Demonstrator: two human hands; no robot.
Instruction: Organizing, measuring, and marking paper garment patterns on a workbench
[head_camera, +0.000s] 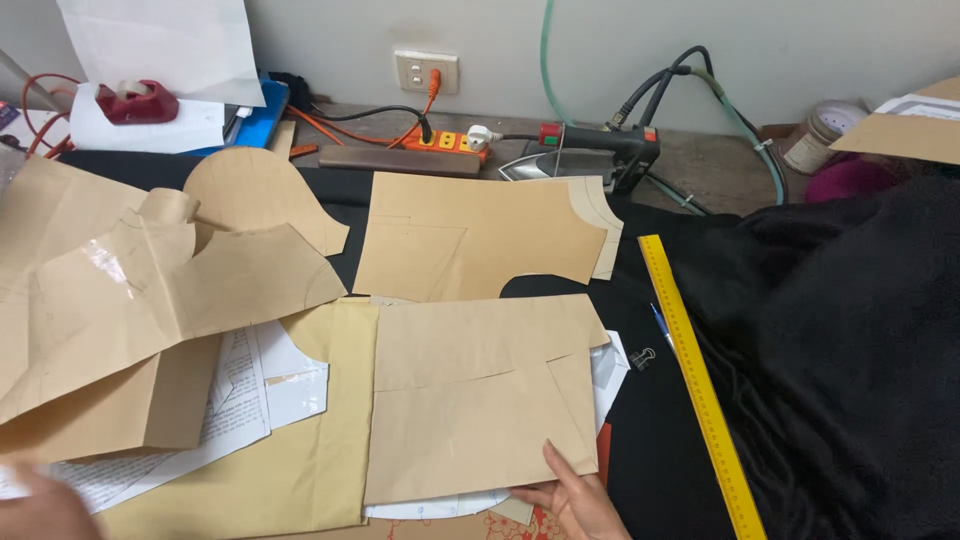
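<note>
Right hand (575, 495) — grip spread flat on brown paper pattern piece (480, 395) — left hand (40, 505) blurred, grip unclear.

One package noted: a round tin (828, 133) with a pale printed label at the table's back right, beside a tan cardboard sheet bearing a white label (925, 104)

Black-clothed table (655, 450) bears brown paper patterns (470, 395), yellow ruler (700, 385), iron (590, 150).
</note>
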